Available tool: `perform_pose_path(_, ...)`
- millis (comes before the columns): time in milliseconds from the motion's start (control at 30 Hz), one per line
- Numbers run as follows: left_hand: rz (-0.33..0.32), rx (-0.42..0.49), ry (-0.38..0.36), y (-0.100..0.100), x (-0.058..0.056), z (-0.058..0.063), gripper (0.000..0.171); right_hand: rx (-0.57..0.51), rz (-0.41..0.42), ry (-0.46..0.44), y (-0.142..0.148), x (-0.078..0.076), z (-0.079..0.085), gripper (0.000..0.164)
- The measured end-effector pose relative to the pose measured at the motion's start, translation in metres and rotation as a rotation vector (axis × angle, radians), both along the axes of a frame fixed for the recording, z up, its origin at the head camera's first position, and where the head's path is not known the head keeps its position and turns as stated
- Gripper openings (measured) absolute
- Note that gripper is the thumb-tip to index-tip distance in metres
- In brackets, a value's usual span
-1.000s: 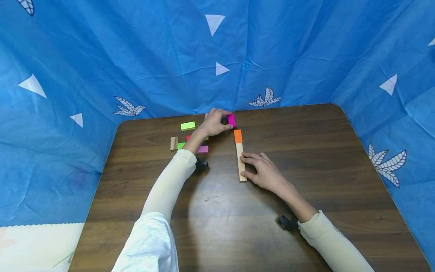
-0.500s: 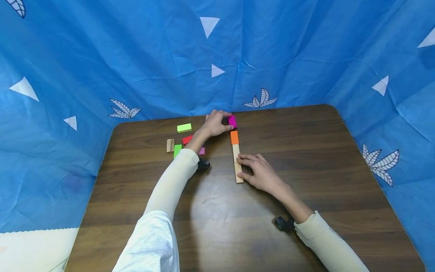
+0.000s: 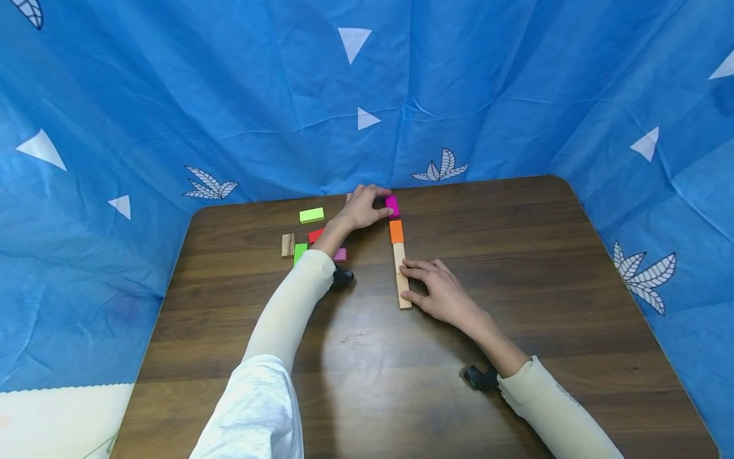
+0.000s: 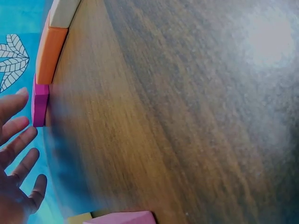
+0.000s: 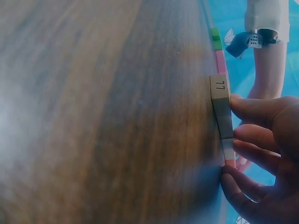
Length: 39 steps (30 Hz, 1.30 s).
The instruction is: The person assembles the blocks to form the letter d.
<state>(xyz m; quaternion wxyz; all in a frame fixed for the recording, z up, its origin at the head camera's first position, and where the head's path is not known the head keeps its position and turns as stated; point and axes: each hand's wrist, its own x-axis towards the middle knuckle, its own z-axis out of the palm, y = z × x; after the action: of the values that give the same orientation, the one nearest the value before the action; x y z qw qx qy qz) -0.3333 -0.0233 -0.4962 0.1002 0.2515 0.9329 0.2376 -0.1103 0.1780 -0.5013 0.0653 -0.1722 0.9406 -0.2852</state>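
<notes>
We find the left grip (image 3: 362,209) with thumb and fingertip clamped on the magenta block (image 3: 392,204), which lies near the far edge of the worktop (image 3: 516,255), at the head of a row. Next toward the person come the orange block (image 3: 396,231), the far pale block (image 3: 399,253) and the near pale block (image 3: 402,284). We note the right grip (image 3: 440,290) with thumb and fingers apart, tips touching the near pale block (dark marks show on one face). Left of the row, we record lime (image 3: 311,215), red (image 3: 316,235), brown (image 3: 288,246), green (image 3: 300,254) and pink (image 3: 341,255) blocks.
</notes>
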Motion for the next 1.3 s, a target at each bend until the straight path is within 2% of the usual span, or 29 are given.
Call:
perform_pose_path(133,0.021,0.021,0.003,0.000,0.001,0.002,0.049,-0.005,0.002,0.011,0.000,0.000,-0.001,0.060)
perform_pose_path(400,0.000,-0.085,0.022,0.010,0.003,0.003,0.048,-0.008,-0.001,0.009,0.001,0.001,0.000,0.060)
perform_pose_path(967,-0.020,-0.059,0.008,0.008,0.006,0.007,0.047,-0.001,0.001,-0.004,0.000,-0.002,0.001,0.061)
perform_pose_path(1300,-0.029,-0.068,0.008,0.007,0.008,0.004,0.048,0.003,0.001,-0.014,0.000,-0.001,0.002,0.061)
